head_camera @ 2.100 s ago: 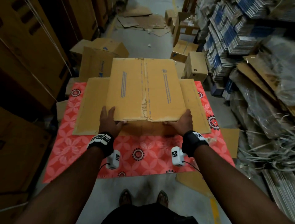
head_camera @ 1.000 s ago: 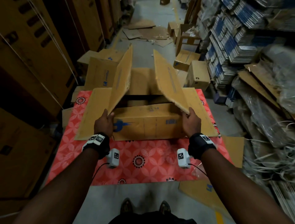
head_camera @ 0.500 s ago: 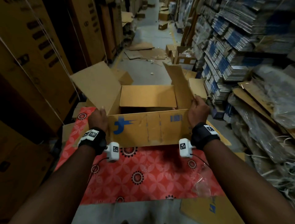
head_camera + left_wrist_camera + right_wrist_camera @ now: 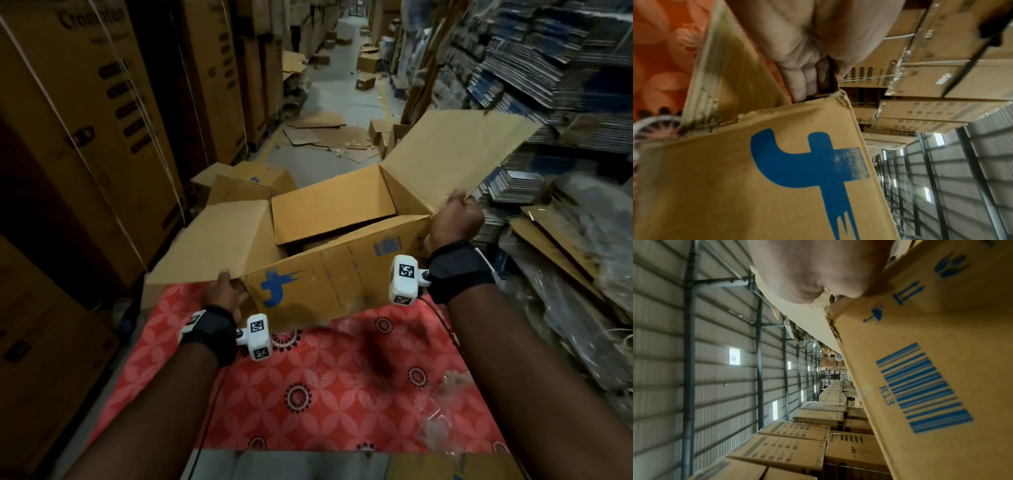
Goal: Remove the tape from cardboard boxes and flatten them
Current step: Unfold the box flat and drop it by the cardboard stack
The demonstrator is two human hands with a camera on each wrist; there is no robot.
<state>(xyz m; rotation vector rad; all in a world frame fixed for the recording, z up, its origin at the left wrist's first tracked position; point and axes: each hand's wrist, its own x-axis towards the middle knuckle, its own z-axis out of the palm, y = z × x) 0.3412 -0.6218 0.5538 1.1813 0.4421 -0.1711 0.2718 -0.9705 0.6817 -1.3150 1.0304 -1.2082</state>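
A brown cardboard box (image 4: 329,277) with a blue logo and barcode hangs tilted above the red floral mat (image 4: 325,387), its right end higher. Its top flaps stand open and the inside looks empty. My left hand (image 4: 226,294) grips the near left corner, under the left flap. In the left wrist view its fingers (image 4: 801,81) curl over the torn corner of the box (image 4: 777,178). My right hand (image 4: 454,222) grips the near right corner, where the raised right flap begins. The right wrist view shows that hand (image 4: 818,272) against the box (image 4: 931,369) beside the barcode.
Tall stacked cartons (image 4: 85,137) wall the left side. Bundles of flattened board (image 4: 548,68) and loose sheets fill the right. More boxes (image 4: 246,185) sit just behind the mat. Scrap cardboard (image 4: 325,133) litters the aisle. Crumpled clear tape (image 4: 442,425) lies on the mat's right.
The box lay on the mat with its top flaps shut. The flaps have swung open, and both hands have lifted the box off the mat and tilted its right end up.
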